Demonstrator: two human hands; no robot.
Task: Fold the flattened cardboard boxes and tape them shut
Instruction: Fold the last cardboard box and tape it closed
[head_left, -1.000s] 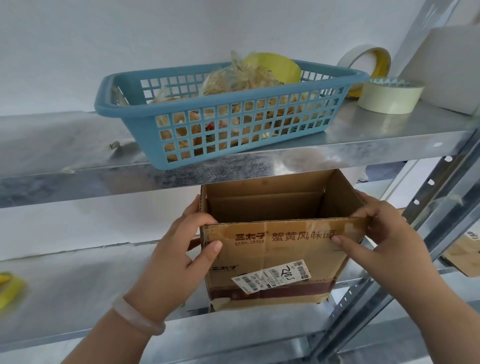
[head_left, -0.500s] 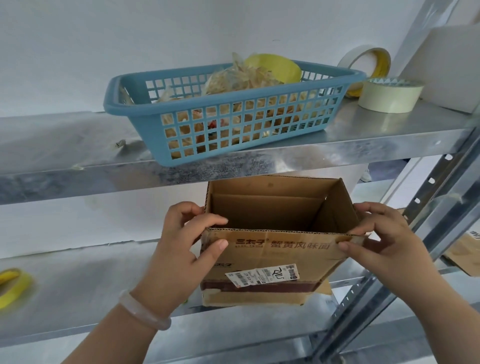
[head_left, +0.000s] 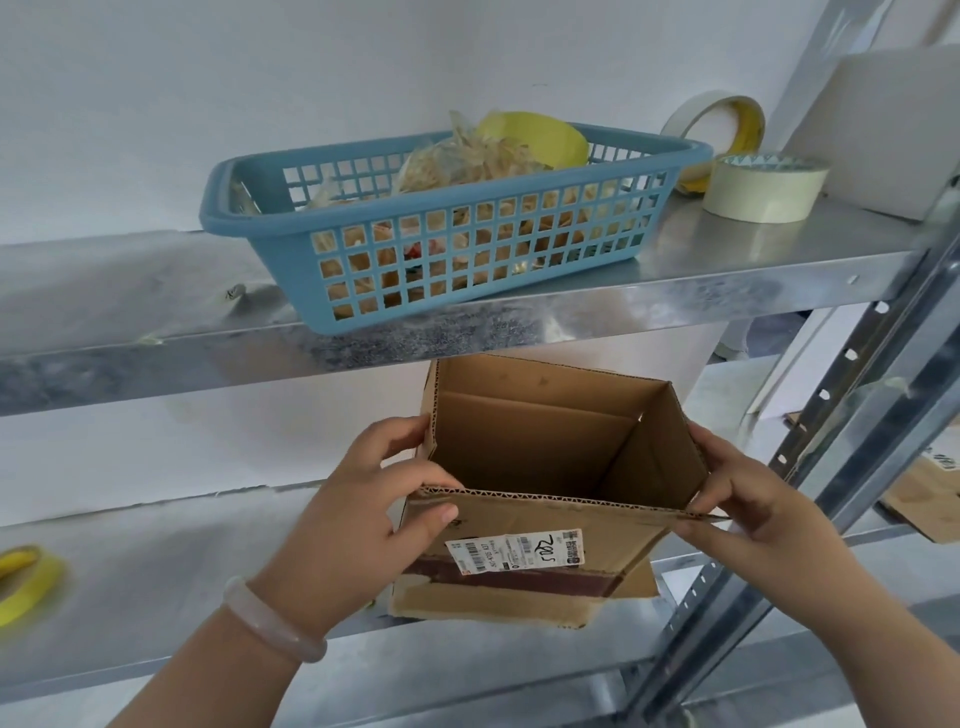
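With left hand (head_left: 363, 519) and right hand (head_left: 769, 525) apart, each pinching a near top corner of the cardboard box (head_left: 519, 525) at the lower shelf (head_left: 156, 571), push walls square, then fold opposite flaps evenly before fetching tape roll (head_left: 763, 187).

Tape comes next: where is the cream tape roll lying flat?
Head view, upper right: the cream tape roll lies flat on the upper shelf, just right of the blue basket and in front of the upright yellow-edged roll.
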